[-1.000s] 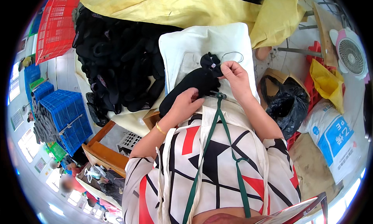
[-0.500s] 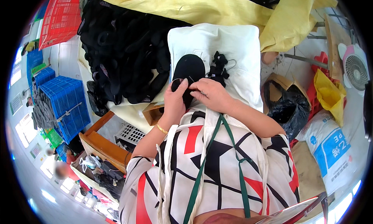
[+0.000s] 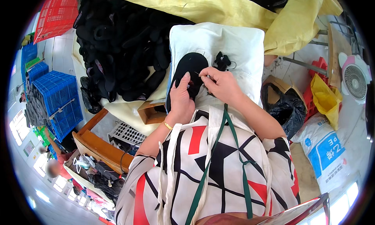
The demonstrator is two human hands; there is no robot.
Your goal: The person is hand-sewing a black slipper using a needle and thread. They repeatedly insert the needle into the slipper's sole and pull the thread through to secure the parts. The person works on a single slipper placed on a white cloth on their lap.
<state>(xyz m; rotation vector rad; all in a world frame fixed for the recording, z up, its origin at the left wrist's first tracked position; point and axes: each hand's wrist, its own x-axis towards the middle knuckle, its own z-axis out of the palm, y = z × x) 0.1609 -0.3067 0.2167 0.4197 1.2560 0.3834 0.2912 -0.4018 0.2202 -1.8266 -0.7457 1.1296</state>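
Note:
A black slipper (image 3: 192,63) lies toe-away on a white cushion (image 3: 238,39) in front of me. My left hand (image 3: 182,100) grips its near part, thumb up along the upper and fingers mostly hidden beneath. Just right of the slipper, my right hand (image 3: 222,84) is closed in a pinch. Between its thumb and index finger is a thin pale sliver that looks like a needle (image 3: 197,73), close to the slipper's upper. Beyond this hand, small black bow-like pieces (image 3: 222,61) rest on the cushion, partly covered by it.
A big heap of black slippers (image 3: 117,45) spreads at the left, with yellow cloth (image 3: 218,8) behind. An open wooden box (image 3: 150,113) sits left of my left forearm. At the right are a carton with a black bag (image 3: 287,108), a white sack (image 3: 322,147) and a fan (image 3: 354,78).
My right hand has drawn back to the right from the slipper, still pinched. My left hand has shifted its hold, thumb now along the upper, and the slipper has tilted slightly.

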